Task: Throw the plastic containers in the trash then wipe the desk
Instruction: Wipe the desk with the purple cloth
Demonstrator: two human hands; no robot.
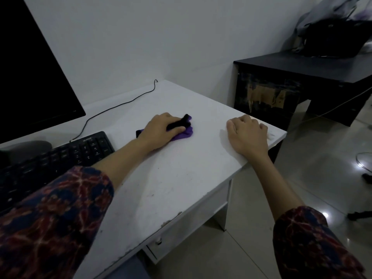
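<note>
On desk (pixel 181 168), cloth (pixel 184 132) under left hand (pixel 161 128)

You faced a plain pale wall (pixel 181 37) in dim light. To your right a black side table (pixel 302 77) stood near the wall, its front panel scuffed and peeling, with a dark bag (pixel 334 37) and pale crumpled material heaped on top. The floor (pixel 281 198) was glossy light tile, and it caught small bright reflections of overhead lamps. A thin pale cable (pixel 332 109) ran out from under the black table. Dark furniture feet (pixel 360 215) showed at the right edge.
</note>
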